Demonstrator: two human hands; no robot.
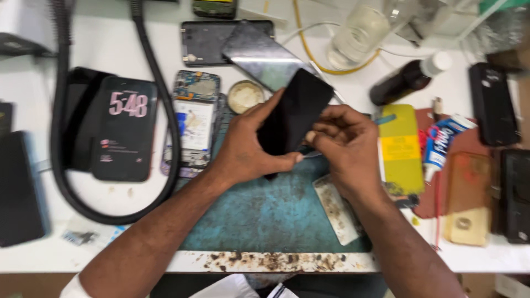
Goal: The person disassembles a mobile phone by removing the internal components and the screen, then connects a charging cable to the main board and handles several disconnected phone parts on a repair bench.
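Above teal mat [265, 215], left hand [245, 146] gripped black phone [292, 113] tilted; right hand [345, 146] pinched thin tool at its edge; slip could maybe crack screen

Cluttered white workbench [105, 209] with worn teal mat [265, 215]
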